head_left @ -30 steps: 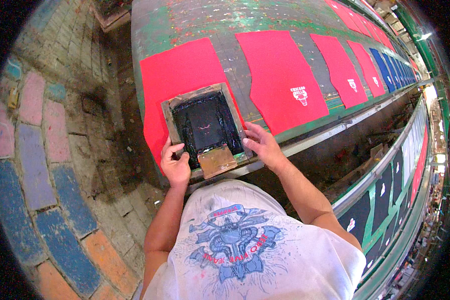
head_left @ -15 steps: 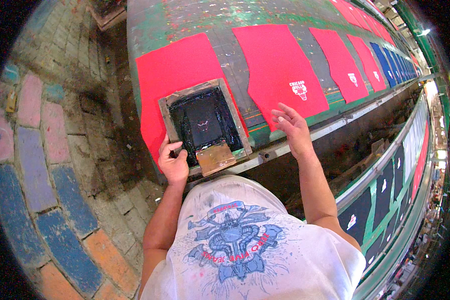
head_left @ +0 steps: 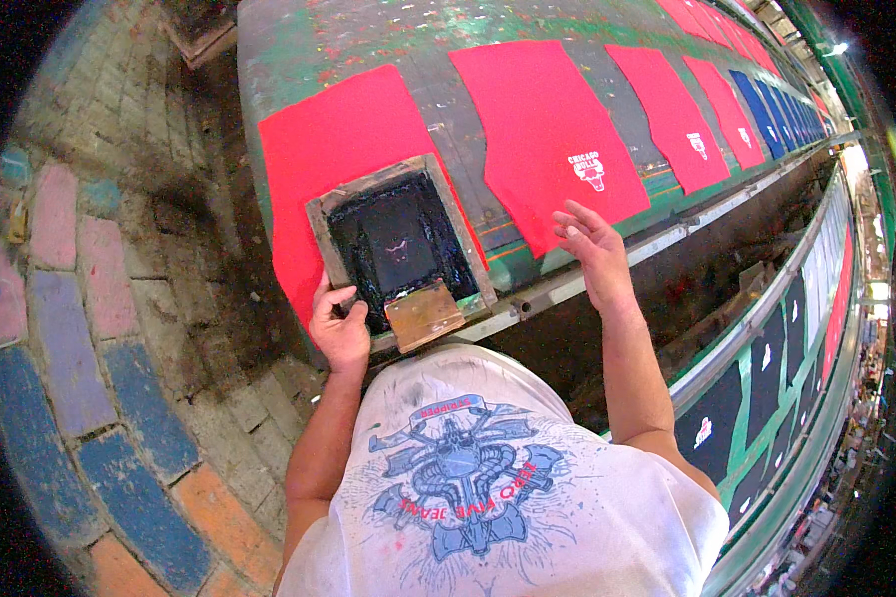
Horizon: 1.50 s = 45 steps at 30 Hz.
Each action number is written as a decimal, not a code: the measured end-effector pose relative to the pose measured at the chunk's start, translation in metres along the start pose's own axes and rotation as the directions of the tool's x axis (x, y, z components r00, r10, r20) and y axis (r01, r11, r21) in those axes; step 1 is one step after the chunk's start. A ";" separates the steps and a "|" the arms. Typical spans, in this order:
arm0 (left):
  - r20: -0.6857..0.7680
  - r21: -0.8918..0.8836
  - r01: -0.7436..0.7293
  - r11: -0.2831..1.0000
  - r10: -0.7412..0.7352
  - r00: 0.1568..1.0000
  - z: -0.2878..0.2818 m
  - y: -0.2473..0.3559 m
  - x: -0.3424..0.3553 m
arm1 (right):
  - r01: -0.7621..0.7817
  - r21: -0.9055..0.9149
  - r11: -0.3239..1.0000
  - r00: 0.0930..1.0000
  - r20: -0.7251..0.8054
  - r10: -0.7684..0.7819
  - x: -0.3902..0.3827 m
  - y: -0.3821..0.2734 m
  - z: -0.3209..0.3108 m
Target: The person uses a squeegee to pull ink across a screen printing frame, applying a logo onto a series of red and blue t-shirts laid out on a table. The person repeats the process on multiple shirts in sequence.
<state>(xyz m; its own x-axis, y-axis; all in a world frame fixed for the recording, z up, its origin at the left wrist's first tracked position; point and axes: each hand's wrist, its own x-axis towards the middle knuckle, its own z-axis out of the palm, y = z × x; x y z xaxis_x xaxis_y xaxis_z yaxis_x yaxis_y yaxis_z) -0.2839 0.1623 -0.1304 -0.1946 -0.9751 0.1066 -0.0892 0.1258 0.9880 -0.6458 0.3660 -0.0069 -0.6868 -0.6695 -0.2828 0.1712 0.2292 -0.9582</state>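
A wooden screen frame (head_left: pixel 455 218) with a dark, ink-coated inside lies on a red fabric panel (head_left: pixel 329 119) at the near end of the long printing table (head_left: pixel 358 30). My left hand (head_left: pixel 338 323) grips the frame's left side near its lower corner. A brown rectangular block (head_left: pixel 423 313) rests across the frame's near side, right of that hand. My right hand (head_left: pixel 597 257) is raised to the right of the frame, fingers apart and empty, over the table's edge near a second red panel (head_left: pixel 548 119), which bears a white print.
More red panels (head_left: pixel 662 119) and a row of blue panels (head_left: pixel 755 109) continue along the table. A metal rail (head_left: pixel 558 297) borders its near edge. A lower table with dark panels (head_left: pixel 757 388) lies at the right. A brick floor with coloured patches (head_left: pixel 70 348) runs down the left.
My right hand has let go of the frame's right side and moved up and to the right. My left hand stays on the frame. The whole view has shifted slightly.
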 end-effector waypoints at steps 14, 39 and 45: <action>0.038 -0.027 0.020 0.999 -0.019 0.999 -0.001 0.008 -0.001 | 0.167 -0.324 0.931 0.986 0.036 -0.164 -0.018 0.012 0.007; -0.017 0.031 0.139 0.990 -0.139 0.990 0.003 0.030 -0.003 | 0.942 -0.234 0.240 0.270 0.954 -0.132 0.006 -0.022 0.156; 0.036 -0.067 0.076 0.995 -0.074 0.997 0.001 0.032 0.013 | 0.909 -0.254 0.331 0.320 0.933 -0.164 0.076 -0.039 0.188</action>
<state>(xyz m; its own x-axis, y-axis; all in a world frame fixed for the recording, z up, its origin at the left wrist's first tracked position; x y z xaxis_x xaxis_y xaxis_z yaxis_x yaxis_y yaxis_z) -0.2901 0.1538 -0.0974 -0.2229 -0.9744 0.0292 -0.0380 0.0386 0.9985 -0.5717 0.1736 0.0006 0.4112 -0.9112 0.0264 -0.7466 -0.3532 -0.5638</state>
